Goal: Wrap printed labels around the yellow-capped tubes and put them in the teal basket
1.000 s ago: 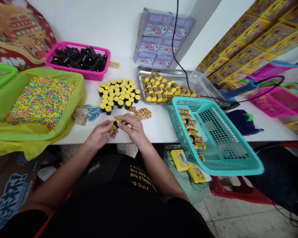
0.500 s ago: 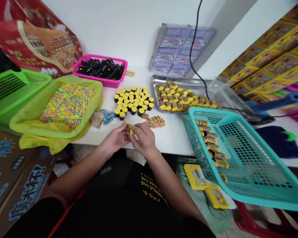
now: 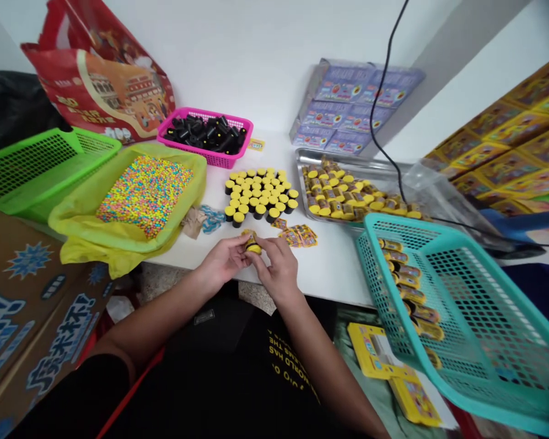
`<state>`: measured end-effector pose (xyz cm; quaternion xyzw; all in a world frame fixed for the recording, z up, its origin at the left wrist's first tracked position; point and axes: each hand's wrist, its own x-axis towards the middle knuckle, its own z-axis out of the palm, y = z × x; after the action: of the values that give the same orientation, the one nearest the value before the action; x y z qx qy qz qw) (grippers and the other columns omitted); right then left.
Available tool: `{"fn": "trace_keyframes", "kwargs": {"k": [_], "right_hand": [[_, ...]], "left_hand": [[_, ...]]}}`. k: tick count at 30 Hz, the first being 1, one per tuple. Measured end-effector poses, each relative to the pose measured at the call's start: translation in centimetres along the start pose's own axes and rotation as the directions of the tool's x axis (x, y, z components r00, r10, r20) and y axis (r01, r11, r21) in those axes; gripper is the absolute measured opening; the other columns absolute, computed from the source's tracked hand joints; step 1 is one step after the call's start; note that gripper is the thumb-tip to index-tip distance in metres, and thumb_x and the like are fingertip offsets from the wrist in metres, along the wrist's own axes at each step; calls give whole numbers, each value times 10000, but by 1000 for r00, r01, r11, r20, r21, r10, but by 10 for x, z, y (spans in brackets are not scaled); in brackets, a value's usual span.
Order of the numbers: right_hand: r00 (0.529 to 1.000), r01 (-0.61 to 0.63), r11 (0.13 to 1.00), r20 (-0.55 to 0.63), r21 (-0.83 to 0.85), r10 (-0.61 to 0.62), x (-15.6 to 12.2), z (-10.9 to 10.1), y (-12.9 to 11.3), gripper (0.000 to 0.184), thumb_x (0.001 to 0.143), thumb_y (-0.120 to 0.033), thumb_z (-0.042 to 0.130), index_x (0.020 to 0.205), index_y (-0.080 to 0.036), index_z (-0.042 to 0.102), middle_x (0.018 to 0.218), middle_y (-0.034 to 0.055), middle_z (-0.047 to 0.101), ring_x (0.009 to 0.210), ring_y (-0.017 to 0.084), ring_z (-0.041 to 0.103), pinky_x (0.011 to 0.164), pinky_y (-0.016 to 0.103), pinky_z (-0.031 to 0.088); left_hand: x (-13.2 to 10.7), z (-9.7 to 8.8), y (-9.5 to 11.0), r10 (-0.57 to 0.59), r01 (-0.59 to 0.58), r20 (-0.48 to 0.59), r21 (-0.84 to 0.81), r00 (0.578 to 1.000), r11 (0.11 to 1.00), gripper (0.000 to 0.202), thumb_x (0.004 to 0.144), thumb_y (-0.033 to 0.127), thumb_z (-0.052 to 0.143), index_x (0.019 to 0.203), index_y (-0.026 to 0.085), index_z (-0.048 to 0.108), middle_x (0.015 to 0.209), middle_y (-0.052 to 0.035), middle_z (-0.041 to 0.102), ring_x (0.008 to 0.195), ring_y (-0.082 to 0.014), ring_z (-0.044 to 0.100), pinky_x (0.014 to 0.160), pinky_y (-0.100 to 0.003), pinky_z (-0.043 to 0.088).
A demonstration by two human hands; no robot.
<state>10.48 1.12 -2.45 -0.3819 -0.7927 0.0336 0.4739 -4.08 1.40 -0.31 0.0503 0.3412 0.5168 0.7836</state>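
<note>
My left hand (image 3: 225, 258) and my right hand (image 3: 279, 265) meet at the white table's front edge, both pinched on one small yellow-capped tube (image 3: 252, 242) with a yellow label around it. Just beyond my fingers stands a cluster of several black tubes with yellow caps (image 3: 259, 193). A few loose yellow labels (image 3: 299, 235) lie to the right of my right hand.
A yellow-lined tray of coloured candy beads (image 3: 145, 192) sits left, with a green basket (image 3: 36, 164) beyond it. A pink basket of black tubes (image 3: 207, 134) stands behind. A metal tray of labelled tubes (image 3: 348, 198) and a teal basket (image 3: 462, 317) are on the right.
The view has swung left and the whole scene has shifted right. My hands stay together on the tube, turning it as the label closes around it.
</note>
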Motion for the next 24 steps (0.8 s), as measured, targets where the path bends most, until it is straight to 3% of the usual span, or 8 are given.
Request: {"fn": "trace_keyframes", "kwargs": {"k": [4, 10, 17, 24], "right_hand": [[999, 29, 999, -18, -41, -30, -4, 3, 1, 238, 899, -262, 624, 1130, -215, 657, 923, 77, 657, 827, 208, 608, 715, 356, 542], [994, -28, 994, -105, 105, 39, -7, 3, 4, 328, 880, -229, 656, 1206, -225, 625, 968, 75, 668, 870, 208, 618, 761, 379, 557], [996, 64, 997, -66, 46, -61, -7, 3, 5, 327, 882, -181, 634, 1202, -250, 644, 1015, 88, 670, 908, 221, 614, 774, 397, 550], [997, -13, 990, -69, 139, 23, -9, 5, 4, 306, 900, -218, 622, 1206, -226, 629, 914, 64, 679, 812, 198, 613, 722, 377, 548]], "left_hand": [[2, 0, -3, -6, 6, 21, -28, 1000, 1000, 109, 885, 185, 607, 843, 114, 679, 733, -36, 677, 539, -99, 577, 584, -249, 487], [2, 0, -1, -26, 24, 77, 34, 997, 999, 154, 901, 171, 570, 912, 95, 703, 787, -70, 697, 632, -125, 626, 646, -263, 493], [-1, 4, -3, 33, -41, 102, 76, 994, 996, 146, 863, 254, 658, 908, 123, 704, 777, -39, 679, 600, -117, 593, 608, -269, 476], [-1, 0, -15, 92, -99, 92, 84, 992, 992, 188, 778, 283, 759, 865, 128, 697, 744, -38, 672, 643, -130, 611, 657, -268, 497]]}}
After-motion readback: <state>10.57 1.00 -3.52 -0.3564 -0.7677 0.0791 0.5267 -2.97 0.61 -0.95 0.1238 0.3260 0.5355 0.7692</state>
